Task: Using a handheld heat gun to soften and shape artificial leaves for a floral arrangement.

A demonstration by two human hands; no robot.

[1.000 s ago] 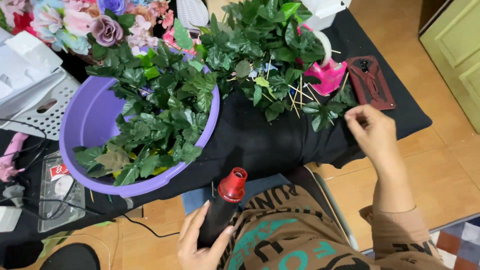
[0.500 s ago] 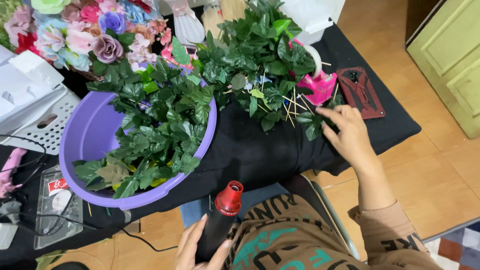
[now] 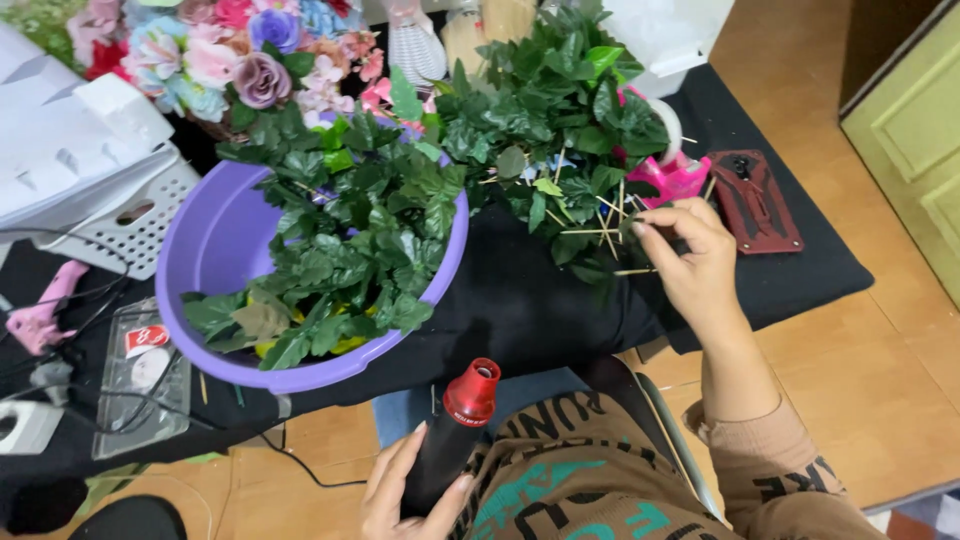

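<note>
Black cloth (image 3: 520,310) covered the table; the left hand (image 3: 405,490) wrapped a black tool (image 3: 450,440), while the right hand (image 3: 690,260) perhaps pinched thin wooden sticks (image 3: 600,225).

Soft, even indoor light fills the view, bright enough to show colour everywhere. The purple basin (image 3: 205,270) carries a mild sheen on its inner wall. Shadows beside the basin are faint and diffuse. Focus is sharp throughout; straight lines bow slightly toward the frame edges.
</note>
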